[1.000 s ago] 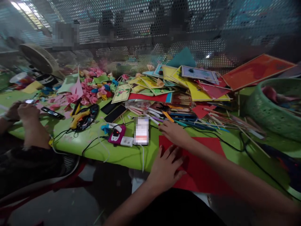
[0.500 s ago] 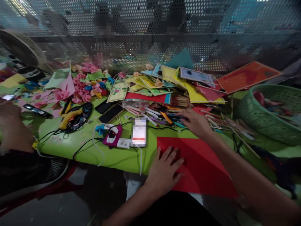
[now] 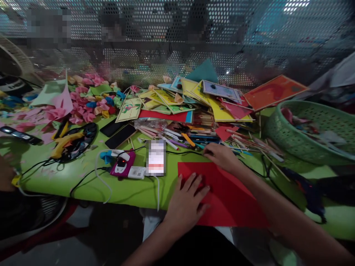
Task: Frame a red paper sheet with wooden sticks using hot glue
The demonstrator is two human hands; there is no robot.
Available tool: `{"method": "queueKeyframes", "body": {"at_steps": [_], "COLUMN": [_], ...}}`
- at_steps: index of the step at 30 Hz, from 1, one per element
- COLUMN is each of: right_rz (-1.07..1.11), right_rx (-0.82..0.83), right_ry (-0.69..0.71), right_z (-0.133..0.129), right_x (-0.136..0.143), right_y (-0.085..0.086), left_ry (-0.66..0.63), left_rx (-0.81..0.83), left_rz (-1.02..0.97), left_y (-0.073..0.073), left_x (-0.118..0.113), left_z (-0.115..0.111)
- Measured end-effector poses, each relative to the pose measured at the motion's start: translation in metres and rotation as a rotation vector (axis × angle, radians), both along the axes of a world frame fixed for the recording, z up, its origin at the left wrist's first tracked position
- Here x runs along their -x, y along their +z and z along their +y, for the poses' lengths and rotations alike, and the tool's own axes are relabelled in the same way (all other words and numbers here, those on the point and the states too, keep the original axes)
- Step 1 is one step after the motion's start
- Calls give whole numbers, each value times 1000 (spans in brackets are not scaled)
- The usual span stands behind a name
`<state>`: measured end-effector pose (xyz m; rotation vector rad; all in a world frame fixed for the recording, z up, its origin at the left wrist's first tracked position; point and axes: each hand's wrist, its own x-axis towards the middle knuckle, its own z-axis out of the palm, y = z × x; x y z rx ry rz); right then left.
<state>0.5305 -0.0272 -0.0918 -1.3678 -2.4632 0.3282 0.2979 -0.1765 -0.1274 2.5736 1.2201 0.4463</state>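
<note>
A sheet of red paper [image 3: 227,203] lies at the table's front edge. My left hand [image 3: 185,201] rests flat on its left side with the fingers spread. Beyond the sheet's far edge, my right hand [image 3: 222,155] is closed, fingertips drawn together close to the pile of pens. Whatever those fingers hold, if anything, is hidden. Several pens and pencils [image 3: 177,140] lie in a loose heap just past that hand. A phone [image 3: 156,159] with a lit screen lies left of the paper.
A purple power strip [image 3: 123,164] with cables sits left of the phone. Further left is a yellow glue gun [image 3: 65,144]. Decorated cards [image 3: 219,103] are stacked at the back, beside pink paper flowers [image 3: 80,99]. At right stands a green basket [image 3: 291,144]. Another person's arm [image 3: 5,173] shows at far left.
My right hand has drawn back from the pens toward the red paper, its fingers now curled together. My left hand stays on the sheet. The view has turned slightly right.
</note>
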Motion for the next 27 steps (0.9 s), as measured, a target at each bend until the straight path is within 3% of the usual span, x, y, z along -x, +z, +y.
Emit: {"method": "queueKeyframes", "body": {"at_steps": [9, 14, 20, 24, 27], "right_rz": [30, -8, 30, 141, 258], "right_rx": [32, -27, -85, -66, -13], "right_ry": [0, -10, -59, -76, -85], "right_z": [6, -5, -8, -8, -7], "right_x": [-5, 6, 12, 7, 0], "right_y": [3, -3, -13, -17, -18], "left_ry": [1, -34, 102, 204, 224], "left_rx": [-34, 21, 23, 30, 20], "left_rz": [10, 14, 66, 155, 184], "left_y": [0, 15, 35, 27, 19], "left_x": [0, 2, -11, -19, -21], "left_z": [1, 4, 42, 69, 75]}}
